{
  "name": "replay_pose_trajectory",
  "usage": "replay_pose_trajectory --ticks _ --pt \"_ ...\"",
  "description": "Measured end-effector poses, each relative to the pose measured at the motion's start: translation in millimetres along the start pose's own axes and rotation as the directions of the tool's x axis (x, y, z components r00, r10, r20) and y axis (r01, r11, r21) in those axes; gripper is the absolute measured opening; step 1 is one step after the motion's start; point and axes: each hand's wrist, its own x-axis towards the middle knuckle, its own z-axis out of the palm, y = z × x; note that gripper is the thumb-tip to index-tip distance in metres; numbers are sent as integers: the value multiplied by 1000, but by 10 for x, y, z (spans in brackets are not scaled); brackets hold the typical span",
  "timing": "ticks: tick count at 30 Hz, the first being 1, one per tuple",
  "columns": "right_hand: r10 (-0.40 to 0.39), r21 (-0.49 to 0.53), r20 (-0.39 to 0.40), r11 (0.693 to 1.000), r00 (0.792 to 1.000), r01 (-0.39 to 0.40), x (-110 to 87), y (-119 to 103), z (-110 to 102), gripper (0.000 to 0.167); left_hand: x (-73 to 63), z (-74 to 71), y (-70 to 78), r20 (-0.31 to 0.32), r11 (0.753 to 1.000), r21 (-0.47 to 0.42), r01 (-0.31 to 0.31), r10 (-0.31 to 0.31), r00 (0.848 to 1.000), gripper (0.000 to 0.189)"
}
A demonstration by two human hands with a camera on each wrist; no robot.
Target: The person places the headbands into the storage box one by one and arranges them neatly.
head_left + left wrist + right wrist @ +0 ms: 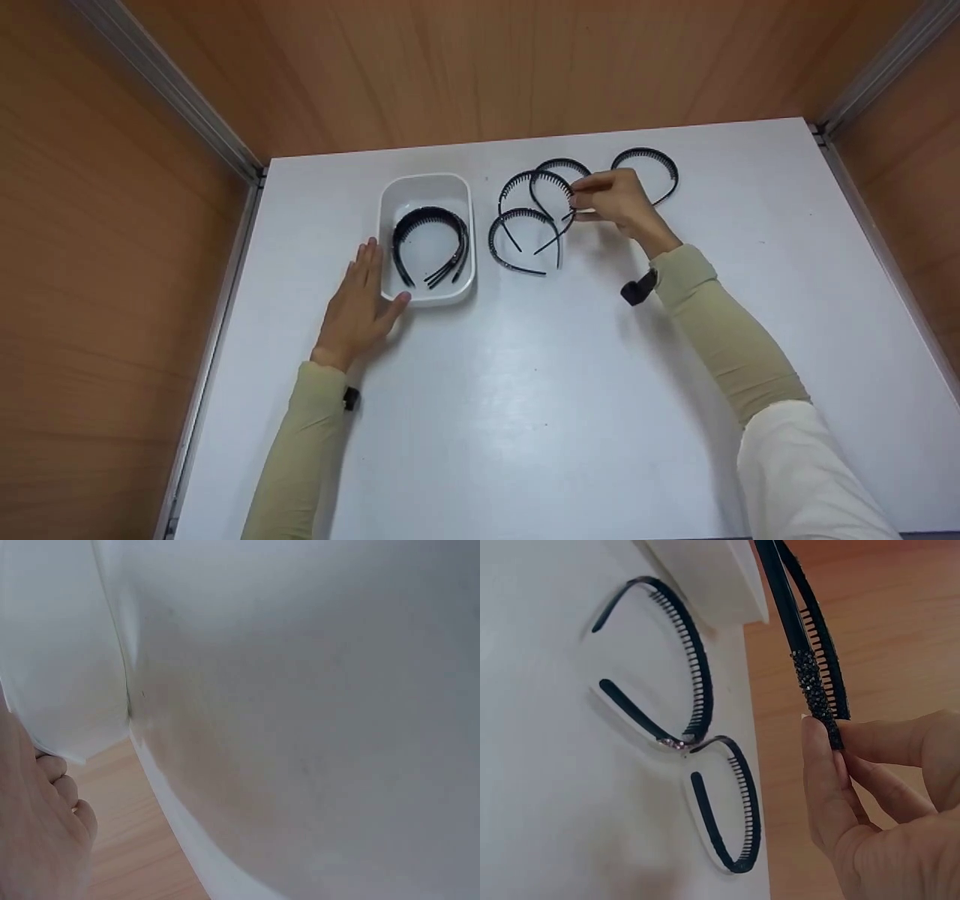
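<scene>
My right hand pinches a black toothed headband between thumb and fingers. In the right wrist view, the held headband has a glittery dark stretch near the fingertips. It appears raised over two other headbands: one in front and one behind. My left hand has its fingers straight along the left side of a white plastic tub, with the thumb at the near corner. Several black headbands lie bunched together inside the tub. The left wrist view catches only part of the left hand beside the tub wall.
Another black headband lies at the back right, beyond my right hand. The white tabletop ends at a wooden back panel. Wooden side panels with metal rails stand at left and right.
</scene>
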Motion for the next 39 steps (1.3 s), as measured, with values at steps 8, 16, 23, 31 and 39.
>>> replay_pose_trajectory --ticks 8,16,23,31,39 --pt "-1 -10 22 1000 1000 1 11 -65 83 38 10 1 6 4 1000 -1 1 -1 1000 92" --pt "5 -24 25 1000 1000 -4 37 -116 185 35 23 11 -7 -4 1000 1 -5 5 1000 92" --pt "6 -88 33 996 999 -3 58 -133 296 34 13 25 -7 -8 1000 -3 -2 2 1000 93" --pt "8 -67 37 998 999 -5 90 -167 466 33 -8 19 15 -20 1000 -12 -8 8 1000 93" --pt "-3 -115 34 993 999 7 162 -185 609 33 29 10 28 -12 1000 -9 -13 13 1000 91"
